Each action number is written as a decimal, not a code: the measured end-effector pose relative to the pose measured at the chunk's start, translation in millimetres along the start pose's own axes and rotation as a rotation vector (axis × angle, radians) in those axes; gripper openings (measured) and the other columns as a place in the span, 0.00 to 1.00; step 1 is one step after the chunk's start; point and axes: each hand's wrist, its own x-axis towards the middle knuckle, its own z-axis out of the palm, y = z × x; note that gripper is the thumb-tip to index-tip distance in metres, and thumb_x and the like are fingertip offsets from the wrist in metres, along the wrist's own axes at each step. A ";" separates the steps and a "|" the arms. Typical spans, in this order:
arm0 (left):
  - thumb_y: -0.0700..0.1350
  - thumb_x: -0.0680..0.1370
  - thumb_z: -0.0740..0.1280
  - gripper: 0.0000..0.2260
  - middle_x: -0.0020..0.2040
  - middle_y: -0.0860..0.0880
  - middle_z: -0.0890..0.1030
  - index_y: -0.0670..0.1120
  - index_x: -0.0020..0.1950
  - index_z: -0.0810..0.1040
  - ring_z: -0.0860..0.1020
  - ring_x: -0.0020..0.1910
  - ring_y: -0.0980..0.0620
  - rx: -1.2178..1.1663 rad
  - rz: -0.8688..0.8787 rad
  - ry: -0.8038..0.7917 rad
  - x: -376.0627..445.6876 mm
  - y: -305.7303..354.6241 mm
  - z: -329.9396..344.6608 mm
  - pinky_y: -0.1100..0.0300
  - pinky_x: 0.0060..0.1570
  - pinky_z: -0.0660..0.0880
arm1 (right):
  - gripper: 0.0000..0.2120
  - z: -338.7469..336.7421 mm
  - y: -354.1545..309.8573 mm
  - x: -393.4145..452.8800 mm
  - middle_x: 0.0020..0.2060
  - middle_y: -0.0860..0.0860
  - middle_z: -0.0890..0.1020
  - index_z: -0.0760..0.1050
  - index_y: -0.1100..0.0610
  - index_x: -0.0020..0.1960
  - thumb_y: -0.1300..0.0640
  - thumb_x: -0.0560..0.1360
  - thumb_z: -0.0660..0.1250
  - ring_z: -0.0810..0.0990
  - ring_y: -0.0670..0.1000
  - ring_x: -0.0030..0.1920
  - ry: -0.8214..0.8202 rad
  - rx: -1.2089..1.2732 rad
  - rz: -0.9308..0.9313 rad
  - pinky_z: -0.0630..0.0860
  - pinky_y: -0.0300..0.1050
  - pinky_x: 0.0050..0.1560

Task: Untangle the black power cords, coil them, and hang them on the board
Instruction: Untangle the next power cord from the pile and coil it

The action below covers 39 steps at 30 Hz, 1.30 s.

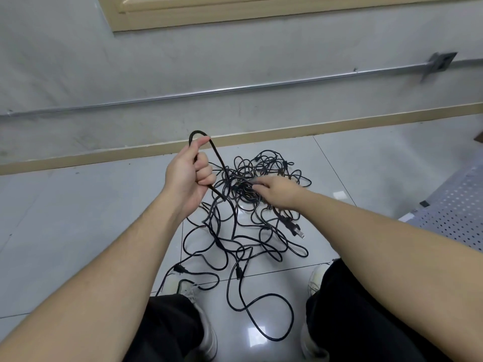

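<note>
on the glossy tiled floor (78, 218) between the person's shoes lies a tangle of black power cords (243, 205). left hand (187, 176) is raised above it, grip closed around a loop of cord (206, 145) arching over the thumb. right hand (277, 190) reaches into the tangle; its fingers are blurred, so its grip cannot be told. a plug (294, 228) lies just below it.

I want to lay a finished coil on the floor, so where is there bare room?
Bare tiles lie left of the tangled cords, up to the baseboard, and right of them toward the perforated board. Crowded: the middle, where both hands work, and between the shoes, where loops trail.
</note>
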 end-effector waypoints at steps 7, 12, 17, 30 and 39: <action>0.46 0.86 0.60 0.09 0.29 0.53 0.56 0.45 0.60 0.77 0.53 0.24 0.57 -0.044 -0.003 -0.017 -5.1 -1.9 6.9 0.63 0.24 0.54 | 0.22 11.0 -36.6 -9.6 0.62 0.45 0.76 0.81 0.40 0.60 0.39 0.73 0.56 0.66 0.48 0.58 0.036 -0.267 -0.387 0.66 0.53 0.64; 0.46 0.86 0.61 0.07 0.29 0.53 0.58 0.46 0.60 0.76 0.54 0.23 0.57 -0.081 -0.032 -0.012 -6.1 -4.2 7.9 0.63 0.23 0.57 | 0.18 31.7 -47.0 -8.6 0.50 0.49 0.81 0.81 0.54 0.49 0.38 0.77 0.69 0.74 0.49 0.52 -0.137 -0.019 -0.322 0.72 0.49 0.57; 0.49 0.86 0.60 0.08 0.31 0.51 0.71 0.46 0.59 0.73 0.71 0.29 0.54 0.025 -0.020 -0.042 -6.3 -6.3 2.0 0.61 0.32 0.73 | 0.15 28.7 -48.7 -12.1 0.37 0.49 0.85 0.69 0.55 0.41 0.50 0.82 0.67 0.74 0.41 0.31 -0.094 0.203 -0.331 0.69 0.41 0.36; 0.44 0.86 0.56 0.10 0.30 0.52 0.65 0.48 0.58 0.77 0.66 0.26 0.55 0.511 0.055 0.171 -1.4 -14.2 -8.8 0.58 0.37 0.80 | 0.10 -2.8 -28.8 -13.4 0.32 0.51 0.83 0.73 0.57 0.47 0.52 0.84 0.62 0.82 0.51 0.37 -0.007 0.664 -0.116 0.74 0.42 0.39; 0.48 0.87 0.58 0.08 0.27 0.55 0.58 0.51 0.58 0.76 0.55 0.22 0.58 0.165 -0.067 0.100 -0.7 3.7 -6.3 0.66 0.21 0.52 | 0.16 -11.8 30.6 4.3 0.51 0.50 0.76 0.76 0.56 0.67 0.56 0.84 0.55 0.76 0.54 0.47 0.109 0.276 0.312 0.80 0.49 0.52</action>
